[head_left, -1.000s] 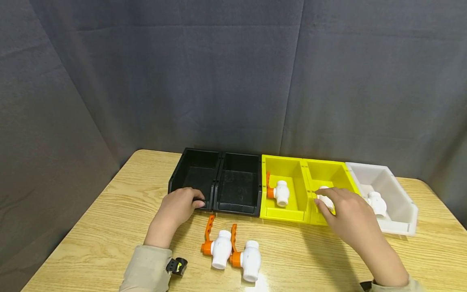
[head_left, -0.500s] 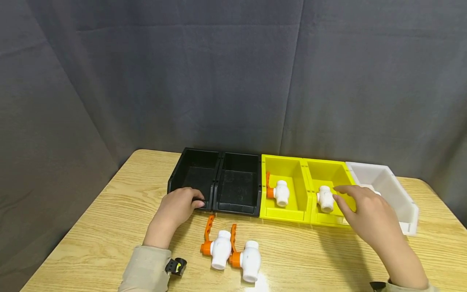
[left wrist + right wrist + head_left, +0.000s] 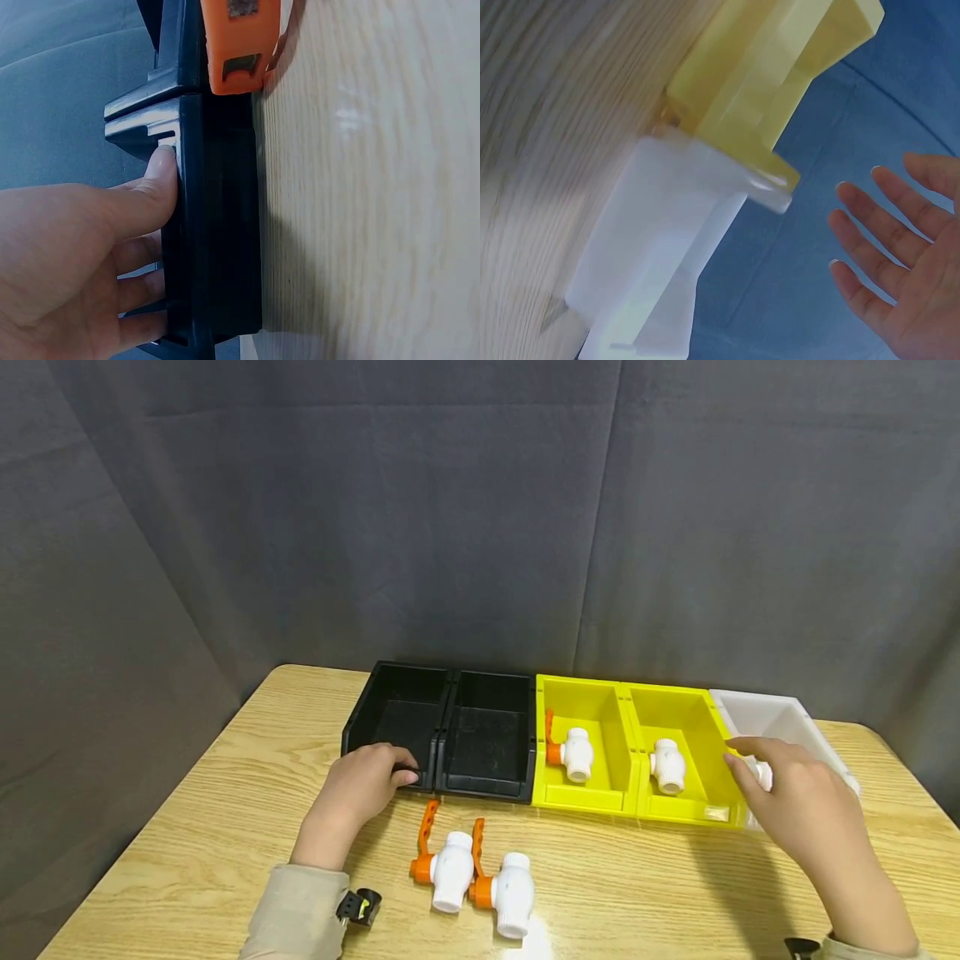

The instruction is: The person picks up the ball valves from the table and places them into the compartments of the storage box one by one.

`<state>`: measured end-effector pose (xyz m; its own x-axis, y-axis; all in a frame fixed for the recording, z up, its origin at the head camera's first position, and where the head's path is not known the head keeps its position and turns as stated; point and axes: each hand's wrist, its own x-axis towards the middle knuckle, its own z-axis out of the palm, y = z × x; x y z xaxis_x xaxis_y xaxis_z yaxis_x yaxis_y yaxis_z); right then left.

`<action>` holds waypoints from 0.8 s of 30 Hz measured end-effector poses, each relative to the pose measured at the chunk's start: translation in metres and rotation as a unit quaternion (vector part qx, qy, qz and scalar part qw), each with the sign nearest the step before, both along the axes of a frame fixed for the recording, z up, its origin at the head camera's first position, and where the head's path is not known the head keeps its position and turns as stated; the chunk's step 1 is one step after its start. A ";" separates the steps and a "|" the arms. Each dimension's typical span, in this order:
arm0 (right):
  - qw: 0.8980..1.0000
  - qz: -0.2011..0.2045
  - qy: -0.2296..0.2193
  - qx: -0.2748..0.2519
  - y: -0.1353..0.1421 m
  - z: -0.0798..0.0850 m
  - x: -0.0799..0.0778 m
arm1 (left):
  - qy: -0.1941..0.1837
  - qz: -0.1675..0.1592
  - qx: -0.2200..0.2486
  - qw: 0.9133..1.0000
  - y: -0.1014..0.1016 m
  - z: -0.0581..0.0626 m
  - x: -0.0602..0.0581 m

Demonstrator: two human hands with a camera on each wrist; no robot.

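My left hand (image 3: 360, 781) holds the front rim of the leftmost black bin (image 3: 405, 722); in the left wrist view the thumb lies on the lip and the other fingers reach behind it. With nothing in its grasp, my right hand (image 3: 810, 802) hovers over the front of the white bin (image 3: 772, 714), fingers spread in the right wrist view. It partly hides a white valve (image 3: 762, 773) in that bin. A white valve body (image 3: 669, 767) lies in the right yellow bin (image 3: 663, 714). Another ball valve (image 3: 577, 754), with an orange handle, occupies the left yellow bin (image 3: 577, 697).
Two white ball valves with orange handles lie side by side on the wooden table (image 3: 187, 852), the left valve (image 3: 452, 872) slightly behind the right valve (image 3: 514, 897). A second black bin (image 3: 491, 735) adjoins the first. A grey curtain (image 3: 412, 527) hangs behind the row.
My right hand has moved rightward from the right yellow bin to above the white bin, uncovering the white valve body. My left hand stays on the black bin's rim.
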<state>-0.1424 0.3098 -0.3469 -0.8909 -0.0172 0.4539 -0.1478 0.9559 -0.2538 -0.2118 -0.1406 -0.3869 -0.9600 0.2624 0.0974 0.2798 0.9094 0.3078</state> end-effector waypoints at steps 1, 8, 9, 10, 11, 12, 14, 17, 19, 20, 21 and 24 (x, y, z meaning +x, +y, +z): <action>1.000 -0.006 -0.006 -0.002 0.002 0.001 0.001 | -0.001 0.000 0.001 1.000 0.000 0.000 0.000; 0.999 -0.030 -0.040 -0.002 0.017 0.003 0.000 | 0.001 0.003 0.000 1.000 0.000 0.000 -0.001; 0.998 -0.034 -0.046 -0.002 0.019 0.003 0.000 | 0.002 0.005 -0.002 1.000 0.001 0.000 -0.001; 0.998 -0.037 -0.051 -0.001 0.021 0.003 0.000 | 0.003 0.004 -0.002 1.000 0.000 0.000 -0.001; 0.998 -0.041 -0.057 0.000 0.023 0.003 -0.001 | 0.003 0.005 -0.002 1.000 0.001 0.000 -0.001; 0.997 -0.044 -0.062 -0.001 0.025 0.003 -0.001 | 0.004 0.004 -0.002 1.000 0.000 -0.001 -0.001; 0.996 -0.047 -0.073 -0.002 0.029 0.003 -0.001 | 0.003 0.004 -0.001 1.000 0.000 -0.001 -0.001; 0.995 -0.050 -0.086 -0.004 0.034 0.003 -0.001 | 0.000 0.003 0.002 1.000 0.000 0.000 -0.001; 0.994 -0.051 -0.092 -0.003 0.037 0.003 -0.001 | -0.002 0.002 0.001 1.000 0.000 0.000 -0.001; 0.994 -0.051 -0.094 -0.002 0.038 0.003 -0.001 | -0.002 0.002 0.000 1.000 0.000 0.000 -0.001; 0.994 -0.052 -0.097 -0.002 0.040 0.003 -0.001 | -0.002 0.002 0.000 1.000 0.000 0.000 -0.001; 0.992 -0.055 -0.110 0.001 0.044 0.001 -0.001 | -0.002 0.001 0.001 1.000 0.000 0.000 -0.001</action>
<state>-0.1430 0.3536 -0.3454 -0.9650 0.0846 0.2483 0.0157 0.9635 -0.2673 -0.2128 -0.1405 -0.3873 -0.9608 0.2611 0.0931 0.2772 0.9093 0.3103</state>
